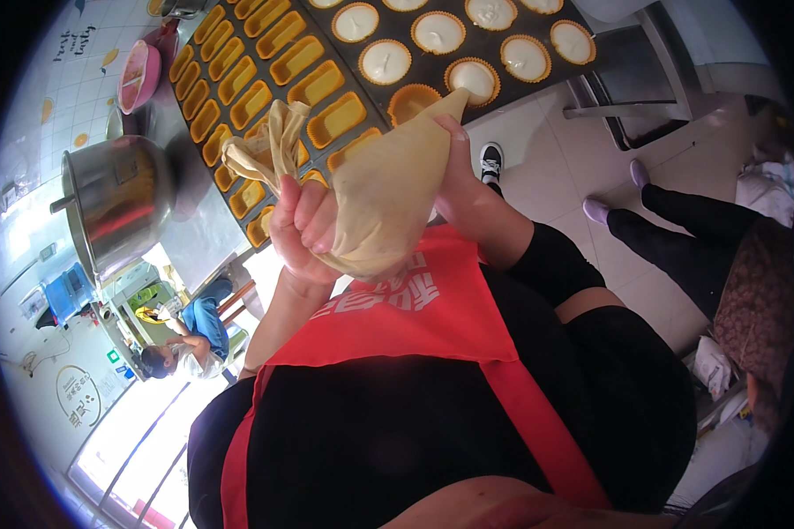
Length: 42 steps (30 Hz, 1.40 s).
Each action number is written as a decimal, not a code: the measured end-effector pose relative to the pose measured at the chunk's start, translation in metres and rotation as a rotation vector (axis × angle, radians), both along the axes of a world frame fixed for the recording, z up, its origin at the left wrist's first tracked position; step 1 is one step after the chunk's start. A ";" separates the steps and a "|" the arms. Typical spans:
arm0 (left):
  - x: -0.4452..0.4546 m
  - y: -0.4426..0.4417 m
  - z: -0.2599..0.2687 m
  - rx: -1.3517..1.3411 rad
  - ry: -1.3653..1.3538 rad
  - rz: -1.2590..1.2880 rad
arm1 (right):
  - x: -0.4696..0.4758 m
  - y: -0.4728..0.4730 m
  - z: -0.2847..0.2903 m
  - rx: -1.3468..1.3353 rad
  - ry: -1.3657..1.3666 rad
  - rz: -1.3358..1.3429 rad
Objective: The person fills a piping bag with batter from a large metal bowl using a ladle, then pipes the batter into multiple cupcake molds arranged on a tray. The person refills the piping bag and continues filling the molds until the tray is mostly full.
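Note:
A large, full piping bag (390, 192) lies slantwise between my hands. My left hand (309, 228) is closed around its gathered upper end, and the loose twisted end sticks out above the fist. My right hand (460, 159) holds the bag near its narrow tip. The tip touches or hangs just over the near edge of a round paper cup with pale batter (473, 81). Beside it, an orange round paper cup (413, 102) shows no pale batter and is partly hidden by the bag. Several batter-filled round cups (385, 61) stand on the dark tray (430, 73).
Left of the round cups, trays hold many oblong orange paper cups (337, 119). A steel pot (119, 198) and a pink basin (139, 76) stand on the steel table (192, 218). One person (688, 231) is at the right, another (198, 337) sits farther left. A metal rack (635, 79) stands at upper right.

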State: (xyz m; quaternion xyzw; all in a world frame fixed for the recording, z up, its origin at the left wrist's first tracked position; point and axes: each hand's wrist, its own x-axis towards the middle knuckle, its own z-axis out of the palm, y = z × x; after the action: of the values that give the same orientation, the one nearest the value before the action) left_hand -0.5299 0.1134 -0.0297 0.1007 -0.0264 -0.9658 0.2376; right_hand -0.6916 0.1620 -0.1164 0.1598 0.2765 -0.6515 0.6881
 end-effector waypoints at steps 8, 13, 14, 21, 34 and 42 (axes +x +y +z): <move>0.011 0.000 0.020 -0.033 -0.055 0.232 | 0.002 -0.013 -0.017 -0.101 -0.094 -0.103; 0.026 -0.012 0.065 -0.929 -0.471 0.576 | -0.004 -0.031 0.054 -0.203 -0.118 -0.266; 0.032 -0.011 0.065 -1.156 -0.693 0.570 | -0.004 -0.033 0.068 -0.267 -0.094 -0.286; 0.072 0.014 0.039 -0.698 -0.645 0.752 | 0.036 -0.031 0.071 -0.280 -0.091 -0.255; 0.072 0.008 0.035 -0.580 -0.343 0.445 | 0.082 -0.021 -0.003 -0.149 -0.202 -0.099; 0.070 0.003 0.027 -0.310 -0.281 0.408 | 0.086 -0.023 -0.006 -0.201 -0.254 -0.096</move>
State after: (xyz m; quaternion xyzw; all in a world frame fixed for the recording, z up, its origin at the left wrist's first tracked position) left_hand -0.4599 0.1162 -0.0026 0.1993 -0.1854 -0.8591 0.4333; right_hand -0.6057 0.1393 -0.1226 0.1843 0.1131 -0.6826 0.6980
